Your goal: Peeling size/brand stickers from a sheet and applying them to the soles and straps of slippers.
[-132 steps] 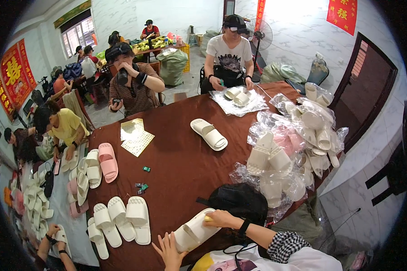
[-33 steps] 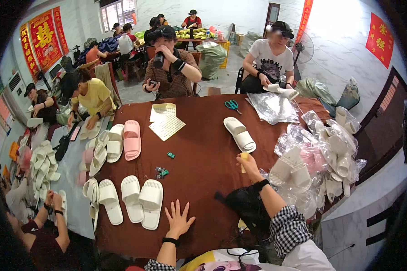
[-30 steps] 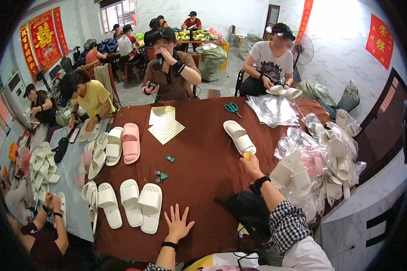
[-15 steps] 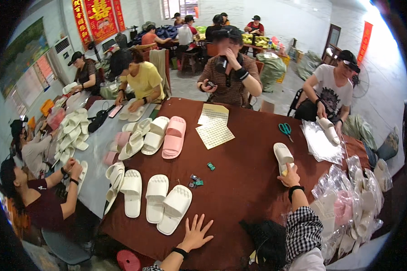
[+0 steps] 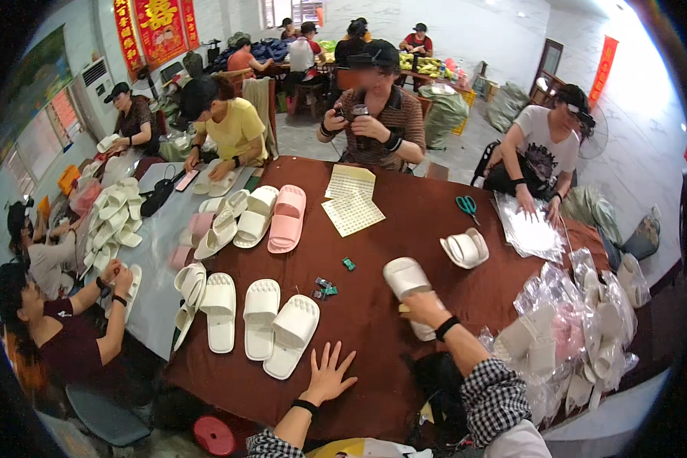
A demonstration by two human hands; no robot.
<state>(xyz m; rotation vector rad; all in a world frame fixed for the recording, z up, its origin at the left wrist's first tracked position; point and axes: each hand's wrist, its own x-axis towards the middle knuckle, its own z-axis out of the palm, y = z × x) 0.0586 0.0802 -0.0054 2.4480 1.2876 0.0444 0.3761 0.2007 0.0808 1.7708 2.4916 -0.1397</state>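
The right hand (image 5: 422, 309), right of frame centre, was closed around a cream-white foam slipper (image 5: 410, 288), fingers wrapped over its lower half, the toe end rising up and left of the hand; whether the sole touched the table could not be told. Half a second before, the same hand had held that slipper further right, at the table's far edge; it had since been carried toward the middle. The left hand (image 5: 330, 375), low in the frame just left of centre, lay flat with fingers spread on the dark brown tabletop (image 5: 374, 229), holding nothing, as it had in the earlier frames.

Just up and left of the left hand lay a row of three white slippers (image 5: 261, 322), soles down, the nearest close to the fingertips but apart from them. Small green and dark clips (image 5: 327, 287) sat between that row and the held slipper. Further up, a pink slipper (image 5: 285, 219) lay beside more white ones, and two perforated paper sheets (image 5: 349, 203) lay above centre. A nested pair of white slippers (image 5: 465, 248) rested up and right of the right hand, with teal-handled scissors (image 5: 466, 204) beyond. A heap of slippers bagged in clear plastic (image 5: 572, 336) filled the right side.

Other people sat around the table's upper and left edges.
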